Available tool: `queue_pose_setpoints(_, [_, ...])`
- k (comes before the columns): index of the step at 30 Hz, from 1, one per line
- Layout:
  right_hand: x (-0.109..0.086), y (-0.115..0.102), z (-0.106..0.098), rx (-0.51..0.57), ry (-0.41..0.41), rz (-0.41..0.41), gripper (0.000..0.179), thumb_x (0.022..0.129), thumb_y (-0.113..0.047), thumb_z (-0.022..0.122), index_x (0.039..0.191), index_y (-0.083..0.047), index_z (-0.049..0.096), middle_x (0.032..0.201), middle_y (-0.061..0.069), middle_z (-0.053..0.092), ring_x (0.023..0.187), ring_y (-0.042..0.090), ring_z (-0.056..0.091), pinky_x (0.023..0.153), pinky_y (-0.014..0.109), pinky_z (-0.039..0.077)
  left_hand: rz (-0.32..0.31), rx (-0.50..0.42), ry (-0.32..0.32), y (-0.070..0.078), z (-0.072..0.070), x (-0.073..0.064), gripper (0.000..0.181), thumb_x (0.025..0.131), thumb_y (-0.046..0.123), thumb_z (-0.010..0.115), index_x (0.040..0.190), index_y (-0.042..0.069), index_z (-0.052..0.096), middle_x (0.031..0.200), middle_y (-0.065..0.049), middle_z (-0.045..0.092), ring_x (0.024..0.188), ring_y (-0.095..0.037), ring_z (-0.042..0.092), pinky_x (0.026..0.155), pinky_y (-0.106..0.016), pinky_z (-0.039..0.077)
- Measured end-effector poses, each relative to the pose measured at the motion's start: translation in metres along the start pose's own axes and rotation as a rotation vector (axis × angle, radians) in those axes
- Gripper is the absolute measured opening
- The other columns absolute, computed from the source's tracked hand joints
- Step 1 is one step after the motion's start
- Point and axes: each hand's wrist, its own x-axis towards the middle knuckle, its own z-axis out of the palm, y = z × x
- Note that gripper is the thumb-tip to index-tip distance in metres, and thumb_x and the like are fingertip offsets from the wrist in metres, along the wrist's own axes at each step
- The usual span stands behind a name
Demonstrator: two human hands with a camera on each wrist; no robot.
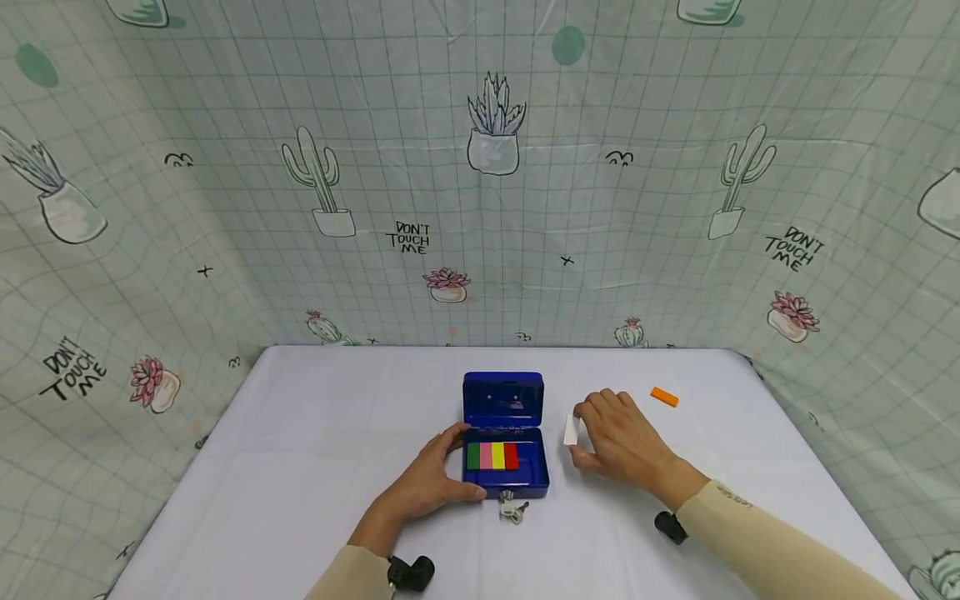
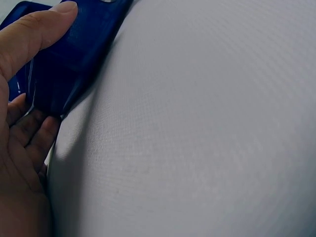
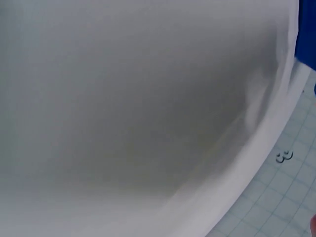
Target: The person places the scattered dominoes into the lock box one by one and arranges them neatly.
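A blue metal cash box [image 1: 536, 478] stands on the table with its lid [image 1: 502, 408] raised at the back. Inside, green, pink, yellow and red blocks [image 1: 492, 456] lie side by side toward the left. My left hand [image 1: 422, 485] holds the box by its left end, thumb at the front edge and fingers at the back corner; the left wrist view shows the thumb across the box wall [image 2: 74, 64]. To the right of the box, my right hand [image 1: 626, 437] pinches a white block [image 1: 572, 430] between thumb and fingers. The right wrist view barely catches that hand.
Keys [image 1: 513, 511] hang at the lock on the box's front. An orange block [image 1: 664, 397] lies beyond my right hand. White cloth covers the table [image 1: 337, 400], and a patterned curtain [image 1: 390, 175] surrounds its back and sides.
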Motion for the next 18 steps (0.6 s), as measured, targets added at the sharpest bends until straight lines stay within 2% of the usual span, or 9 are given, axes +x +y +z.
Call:
queue_pose_setpoints(12, [0.013, -0.026, -0.008, 0.039, -0.042, 0.009, 0.048, 0.087, -0.049, 0.077, 0.111, -0.009, 0.065, 0.099, 0.003, 0.061, 0.092, 0.021, 0.051, 0.079, 0.034, 0.041, -0.021, -0.011, 0.006, 0.000, 0.003, -0.001, 0.106, 0.076, 0.036, 0.097, 0.161, 0.015, 0.038, 0.161, -0.015, 0.047, 0.150, -0.040, 0.039, 0.122, -0.074, 0.024])
queue_pose_setpoints(18, [0.020, -0.037, -0.007, 0.048, -0.013, -0.046, 0.047, 0.088, -0.049, 0.077, 0.111, -0.010, 0.066, 0.100, 0.003, 0.062, 0.093, 0.021, 0.053, 0.078, 0.033, 0.040, -0.008, 0.003, 0.014, 0.000, 0.001, 0.001, 0.106, 0.076, 0.036, 0.096, 0.161, 0.015, 0.038, 0.161, -0.015, 0.048, 0.151, -0.041, 0.039, 0.121, -0.074, 0.024])
